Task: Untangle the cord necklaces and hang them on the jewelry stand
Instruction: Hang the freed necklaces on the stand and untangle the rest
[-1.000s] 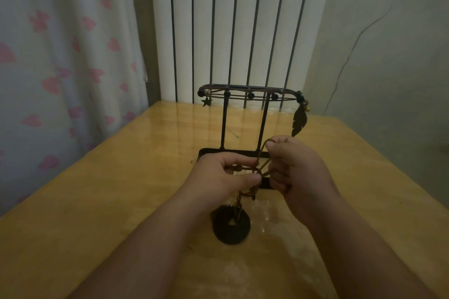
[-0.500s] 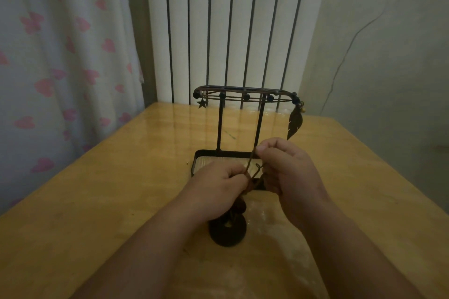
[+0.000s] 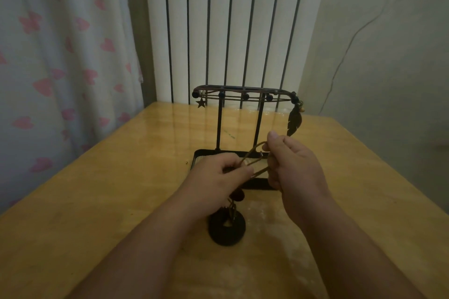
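No text, label, brand, number or sign could be read anywhere in the view. The curtain (image 3: 60,56) carried only a pattern of pink hearts, and the jewelry stand (image 3: 243,97) bore only small hanging charms, with no lettering on either.

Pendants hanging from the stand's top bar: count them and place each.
2. A star pendant hangs at the jewelry stand's left end; a feather pendant hangs at its right end. Others may be hidden.
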